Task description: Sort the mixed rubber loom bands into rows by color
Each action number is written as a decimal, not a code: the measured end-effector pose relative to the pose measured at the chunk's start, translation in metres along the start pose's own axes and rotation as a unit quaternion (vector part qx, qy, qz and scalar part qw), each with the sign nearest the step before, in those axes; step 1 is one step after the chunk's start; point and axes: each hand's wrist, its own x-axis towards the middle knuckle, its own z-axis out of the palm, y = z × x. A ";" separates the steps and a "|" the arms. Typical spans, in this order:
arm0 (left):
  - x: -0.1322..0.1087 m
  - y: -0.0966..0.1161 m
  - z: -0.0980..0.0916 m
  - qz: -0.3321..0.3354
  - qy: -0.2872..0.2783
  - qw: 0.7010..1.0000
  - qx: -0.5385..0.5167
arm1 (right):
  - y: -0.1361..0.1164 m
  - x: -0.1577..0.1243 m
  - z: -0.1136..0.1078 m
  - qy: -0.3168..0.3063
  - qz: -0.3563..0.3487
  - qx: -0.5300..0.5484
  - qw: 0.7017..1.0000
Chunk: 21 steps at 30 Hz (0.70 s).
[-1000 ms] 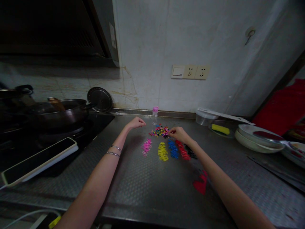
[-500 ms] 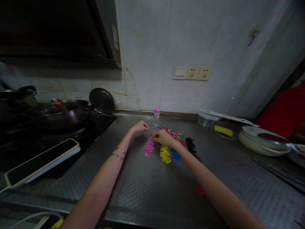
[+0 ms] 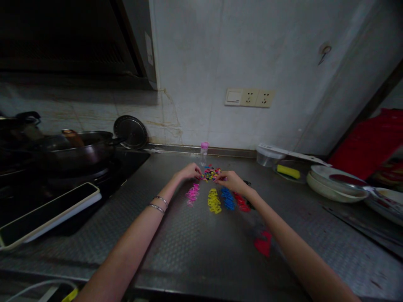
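A mixed pile of small coloured loops [image 3: 210,173], which look like rubber bands, lies between my two hands. My left hand [image 3: 189,171] is at the pile's left edge, its fingers pinched together. At the right edge, my right hand [image 3: 231,181] has its thumb and fingertips closed; whatever either pinch holds is too small to make out. Nearer me are sorted heaps of pink bands [image 3: 192,194], yellow bands [image 3: 214,202], blue bands [image 3: 227,199] and red bands [image 3: 242,203]. My right wrist mostly covers the black bands [image 3: 247,183]. Behind the pile stands a clear bottle with a pink cap [image 3: 204,146].
A phone-like slab [image 3: 50,214] lies by the stove at left, near a pan [image 3: 78,151]. A red scrap [image 3: 263,243] rests beside my right forearm. Rightward are a yellow sponge [image 3: 288,172], stacked bowls [image 3: 333,186] and a knife-like blade [image 3: 362,230].
My right hand has moved right, from above the pink bands to the mixed pile's right edge, uncovering the pile and the red bands. My left hand has shifted slightly right, and the view has turned slightly.
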 end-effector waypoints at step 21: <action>0.001 -0.004 -0.001 0.016 0.010 0.997 0.073 | 0.033 -0.031 -0.014 0.063 0.046 0.015 0.997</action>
